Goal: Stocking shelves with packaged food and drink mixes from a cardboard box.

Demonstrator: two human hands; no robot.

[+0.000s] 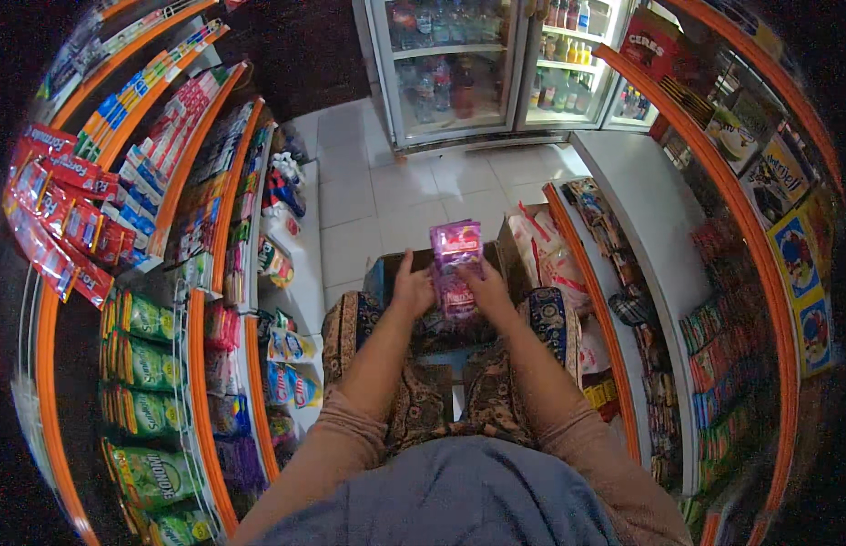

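A pink and purple pair of sachets (457, 259), one above the other, is held upright in front of me over a cardboard box (388, 269) at my knees. My right hand (486, 288) grips their right side, the thumb lying across the front. On the other side, my left hand (414, 290) stands with its thumb raised and its fingers at the left edge of the sachets; whether it grips them is not plain. The box's contents lie in shadow behind and below my hands.
Shelves with orange edges (604, 341) curve up on both sides. Green dish-soap pouches (146, 368) and red sachet strips (74, 211) fill the left. Plastic-wrapped packs (549, 252) stand right of the box. Glass-door drink fridges (457, 75) stand beyond the tiled floor (409, 191).
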